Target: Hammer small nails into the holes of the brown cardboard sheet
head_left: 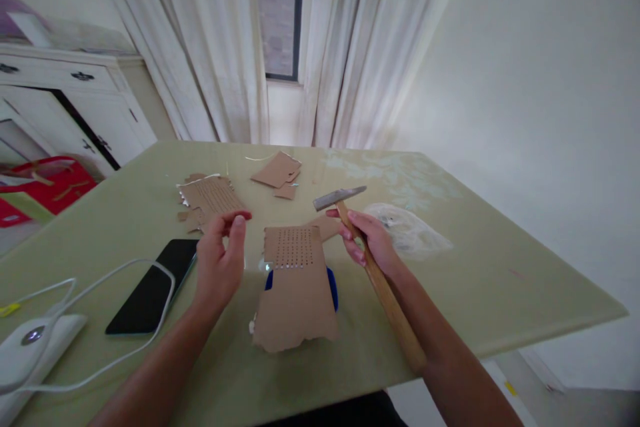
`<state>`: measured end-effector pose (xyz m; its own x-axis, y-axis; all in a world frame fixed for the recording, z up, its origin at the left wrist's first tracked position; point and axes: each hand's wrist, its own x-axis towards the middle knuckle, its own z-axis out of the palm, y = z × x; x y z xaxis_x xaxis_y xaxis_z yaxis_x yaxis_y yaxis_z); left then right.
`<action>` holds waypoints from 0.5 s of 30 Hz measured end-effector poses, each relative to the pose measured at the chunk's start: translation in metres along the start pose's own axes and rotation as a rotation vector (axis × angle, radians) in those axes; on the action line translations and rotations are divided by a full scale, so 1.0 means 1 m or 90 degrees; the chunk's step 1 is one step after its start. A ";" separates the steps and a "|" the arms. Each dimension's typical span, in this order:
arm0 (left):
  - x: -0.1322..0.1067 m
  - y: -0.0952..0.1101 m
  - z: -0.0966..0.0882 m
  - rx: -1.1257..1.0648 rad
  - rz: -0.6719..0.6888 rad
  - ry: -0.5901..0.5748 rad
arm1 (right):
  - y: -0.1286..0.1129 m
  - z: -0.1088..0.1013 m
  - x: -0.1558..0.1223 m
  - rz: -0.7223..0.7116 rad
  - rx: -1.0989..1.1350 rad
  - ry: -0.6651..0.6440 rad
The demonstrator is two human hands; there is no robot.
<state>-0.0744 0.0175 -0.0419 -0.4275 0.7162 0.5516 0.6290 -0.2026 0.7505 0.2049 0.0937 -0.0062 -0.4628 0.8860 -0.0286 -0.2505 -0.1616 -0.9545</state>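
My right hand (pixel 367 240) is closed round the wooden handle of a hammer (pixel 373 260), just below its metal head, which points left above the table. My left hand (pixel 223 257) hovers left of a brown cardboard piece (pixel 297 293) punched with rows of small holes; thumb and fingertips are pinched together, and whether they hold something small I cannot make out. The cardboard lies over a blue object (pixel 331 287) on the pale green table (pixel 475 280).
A black phone (pixel 150 287) lies at the left with a white cable (pixel 100 320) looped over it and a white device (pixel 30 347) at the edge. More cardboard pieces (pixel 210 199) and scraps (pixel 277 170) lie further back. A clear plastic bag (pixel 407 227) sits at the right.
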 end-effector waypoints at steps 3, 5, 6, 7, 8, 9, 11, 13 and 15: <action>0.010 -0.025 0.003 0.157 -0.068 -0.095 | 0.026 -0.017 0.012 0.026 0.083 0.048; 0.011 -0.036 0.007 0.227 -0.051 -0.206 | 0.039 -0.023 0.015 0.063 0.107 0.074; 0.009 -0.039 0.009 0.245 -0.032 -0.249 | 0.043 -0.025 0.015 0.082 0.117 0.084; 0.006 -0.040 0.011 0.256 -0.007 -0.282 | 0.046 -0.025 0.015 0.098 0.130 0.092; 0.003 -0.040 0.014 0.264 0.020 -0.306 | 0.048 -0.025 0.014 0.110 0.144 0.096; 0.001 -0.039 0.015 0.273 0.045 -0.325 | 0.049 -0.024 0.013 0.119 0.160 0.094; -0.004 -0.037 0.017 0.288 0.078 -0.363 | 0.050 -0.021 0.011 0.129 0.190 0.078; -0.005 -0.037 0.015 0.301 0.084 -0.398 | 0.050 -0.018 0.009 0.133 0.211 0.057; -0.005 -0.039 0.012 0.325 0.073 -0.428 | 0.050 -0.016 0.007 0.137 0.221 0.045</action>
<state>-0.0892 0.0294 -0.0785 0.0316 0.9867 0.1593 0.9296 -0.0876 0.3580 0.2026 0.0984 -0.0590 -0.4798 0.8415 -0.2484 -0.4323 -0.4731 -0.7676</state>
